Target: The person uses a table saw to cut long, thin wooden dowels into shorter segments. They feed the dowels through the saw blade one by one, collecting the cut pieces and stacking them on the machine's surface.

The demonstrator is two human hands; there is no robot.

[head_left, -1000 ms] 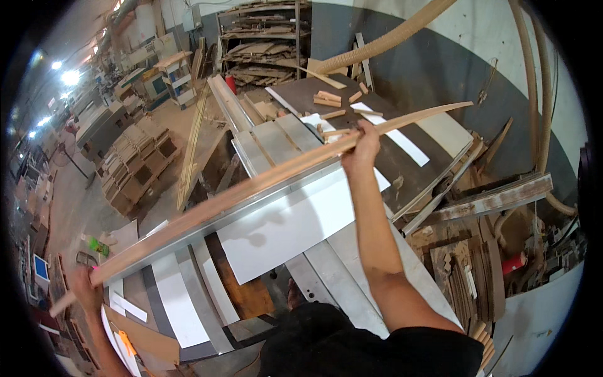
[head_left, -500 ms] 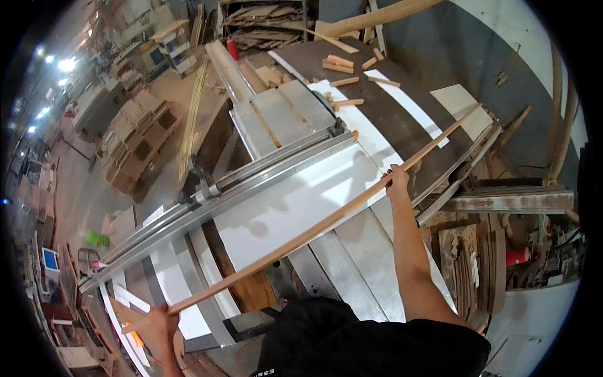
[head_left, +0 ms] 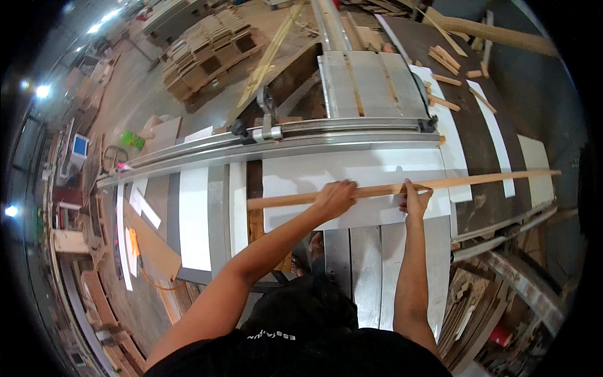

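Observation:
A long, thin wooden strip (head_left: pixel 377 190) runs left to right across a white sheet (head_left: pixel 352 163) on the saw table. My left hand (head_left: pixel 336 198) grips it left of its middle, with the fingers curled over it. Farther right, my right hand (head_left: pixel 416 197) has its thumb and fingers closed round the same strip. The strip's right end reaches over the dark board at the table's right side. Beyond the strip lies a metal fence rail (head_left: pixel 352 143), apart from it, carrying a flip stop (head_left: pixel 267 122).
Short wood offcuts (head_left: pixel 445 58) lie on the dark board (head_left: pixel 461 113) at the far right. A grey sliding table (head_left: pixel 364 88) stands beyond the rail. Stacked brown panels (head_left: pixel 207 53) sit on the floor at far left. White strips (head_left: pixel 193 220) lie at the left.
The strip has swung from a slant to nearly level in view and shifted right. My left hand has moved from its left end toward the middle, nearer my right hand. The view has turned.

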